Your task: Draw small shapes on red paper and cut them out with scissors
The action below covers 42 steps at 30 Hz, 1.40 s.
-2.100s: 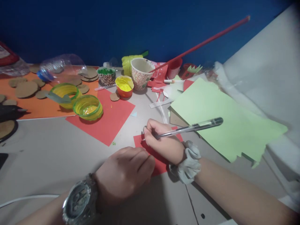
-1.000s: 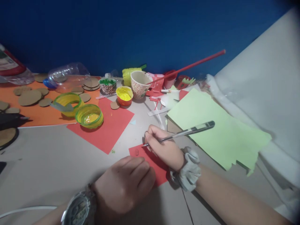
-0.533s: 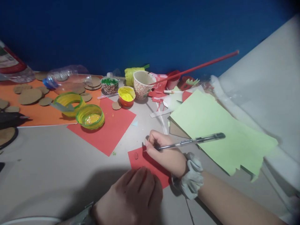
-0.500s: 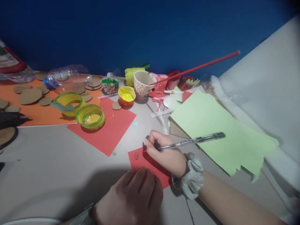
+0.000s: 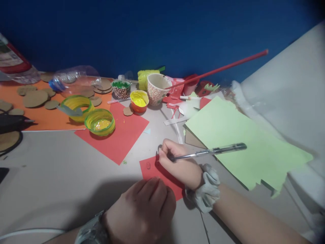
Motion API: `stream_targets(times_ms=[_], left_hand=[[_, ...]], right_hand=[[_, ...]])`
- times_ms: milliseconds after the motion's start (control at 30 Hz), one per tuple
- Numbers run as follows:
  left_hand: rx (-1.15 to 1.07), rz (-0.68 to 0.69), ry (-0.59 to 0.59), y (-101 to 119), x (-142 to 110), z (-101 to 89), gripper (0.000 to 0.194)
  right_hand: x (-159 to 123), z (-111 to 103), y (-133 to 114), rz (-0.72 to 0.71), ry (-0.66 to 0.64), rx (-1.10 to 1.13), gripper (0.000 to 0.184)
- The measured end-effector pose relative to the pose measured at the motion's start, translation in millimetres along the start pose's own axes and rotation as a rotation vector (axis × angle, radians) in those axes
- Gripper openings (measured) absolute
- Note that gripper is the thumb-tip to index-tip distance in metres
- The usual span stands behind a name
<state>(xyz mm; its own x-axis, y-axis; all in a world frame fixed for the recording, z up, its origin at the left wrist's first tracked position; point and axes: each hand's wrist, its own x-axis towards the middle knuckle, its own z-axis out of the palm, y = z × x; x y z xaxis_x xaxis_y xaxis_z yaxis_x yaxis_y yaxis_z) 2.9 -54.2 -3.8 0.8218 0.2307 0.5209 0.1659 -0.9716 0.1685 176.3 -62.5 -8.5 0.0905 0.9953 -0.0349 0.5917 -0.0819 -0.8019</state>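
Right fingers: pen | black-patterned tub: green paint | orange tub: yellow paint

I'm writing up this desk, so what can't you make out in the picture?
In the head view:
Pen: lower end mostly behind the right hand.
Nearer red sheet: one corner behind the left hand.
Round mark on that sheet: too small to identify.
Red-labelled bottle: cut off by the left edge, text blurred.
Tall patterned cup: inner bottom hidden by its near wall.
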Motion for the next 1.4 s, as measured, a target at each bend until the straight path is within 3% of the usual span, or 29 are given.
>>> stream_targets(times_ms=[1400], left_hand=[[-0.048,0.012,-0.042,-3.8,-3.2,-2.9,0.014]], right_hand=[[-2.8,-1.5,-0.4,-0.006,0.033,0.028,0.025]])
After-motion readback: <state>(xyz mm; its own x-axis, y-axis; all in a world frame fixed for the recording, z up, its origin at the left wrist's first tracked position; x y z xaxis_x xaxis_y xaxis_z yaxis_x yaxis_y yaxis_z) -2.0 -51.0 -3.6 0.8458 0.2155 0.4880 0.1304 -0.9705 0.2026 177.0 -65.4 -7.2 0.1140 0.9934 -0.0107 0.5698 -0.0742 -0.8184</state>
